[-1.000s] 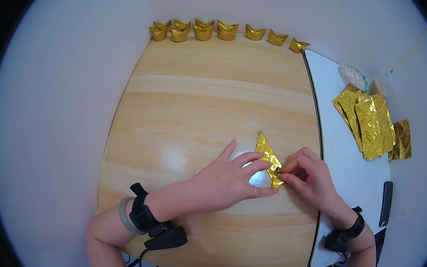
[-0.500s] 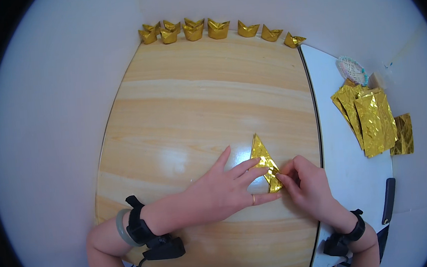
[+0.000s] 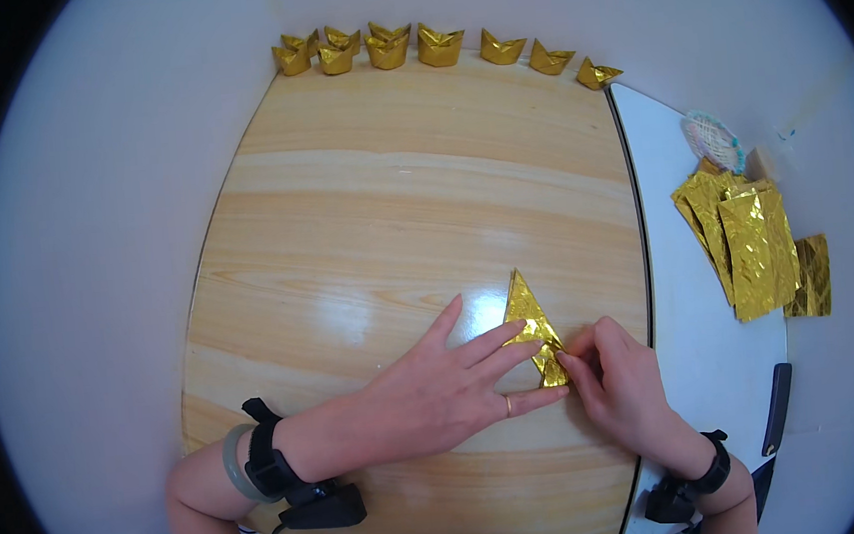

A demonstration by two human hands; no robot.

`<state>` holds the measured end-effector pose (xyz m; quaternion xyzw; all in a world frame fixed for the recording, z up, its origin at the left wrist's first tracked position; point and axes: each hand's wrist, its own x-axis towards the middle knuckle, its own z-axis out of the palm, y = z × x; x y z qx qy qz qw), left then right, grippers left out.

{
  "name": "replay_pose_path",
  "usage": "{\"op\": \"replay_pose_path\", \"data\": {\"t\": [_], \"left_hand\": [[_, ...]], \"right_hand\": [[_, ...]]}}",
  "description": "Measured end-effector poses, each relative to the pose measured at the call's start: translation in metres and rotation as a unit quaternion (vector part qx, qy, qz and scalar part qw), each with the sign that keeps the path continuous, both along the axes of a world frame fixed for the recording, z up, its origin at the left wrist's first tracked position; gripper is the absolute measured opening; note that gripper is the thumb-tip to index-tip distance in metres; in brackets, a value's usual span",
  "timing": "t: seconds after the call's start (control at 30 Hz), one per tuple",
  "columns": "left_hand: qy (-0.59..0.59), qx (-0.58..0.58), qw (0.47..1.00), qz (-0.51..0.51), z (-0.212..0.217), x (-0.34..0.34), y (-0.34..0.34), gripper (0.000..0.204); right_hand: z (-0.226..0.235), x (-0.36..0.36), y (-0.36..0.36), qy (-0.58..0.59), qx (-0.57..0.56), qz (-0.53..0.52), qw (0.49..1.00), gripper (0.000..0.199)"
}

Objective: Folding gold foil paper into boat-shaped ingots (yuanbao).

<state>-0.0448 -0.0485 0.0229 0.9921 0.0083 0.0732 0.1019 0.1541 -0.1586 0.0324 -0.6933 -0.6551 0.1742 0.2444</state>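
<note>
A folded piece of gold foil paper (image 3: 525, 304) lies on the wooden table, its narrow tip pointing away from me. My left hand (image 3: 456, 380) rests across it from the left, fingers spread and several fingertips on the foil. At its right edge my right hand (image 3: 616, 378) pinches the paper between thumb and forefinger, with the other fingers curled in. The lower part of the foil is partly covered by my fingers.
Several finished gold boat-shaped foil pieces (image 3: 440, 45) line the far edge of the wooden table (image 3: 372, 211). On the white side table (image 3: 669, 278) at right lie stacked gold foil sheets (image 3: 752, 251), a woven pale basket (image 3: 713, 139) and a black-handled object (image 3: 777, 410).
The view has shifted slightly. Both hands stay in nearly the same place on the folded foil, the right one still pinching its edge.
</note>
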Motion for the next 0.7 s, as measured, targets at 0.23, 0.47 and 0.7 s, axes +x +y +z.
{"op": "replay_pose_path", "data": {"t": [0.23, 0.47, 0.7], "left_hand": [[-0.01, -0.016, 1.0, 0.008, -0.0006, -0.0001, -0.0011, 0.048], [0.009, -0.028, 1.0, -0.005, 0.0031, 0.0022, 0.0007, 0.047], [0.028, -0.051, 0.998, -0.023, 0.0024, 0.0055, 0.0057, 0.047]], "right_hand": [[0.002, -0.0024, -0.0008, -0.003, -0.011, -0.01, 1.0, 0.016], [0.0018, 0.0022, 0.002, -0.076, 0.017, 0.0, 0.997, 0.023], [-0.0009, 0.0036, 0.0001, -0.085, 0.01, 0.007, 0.996, 0.027]]}}
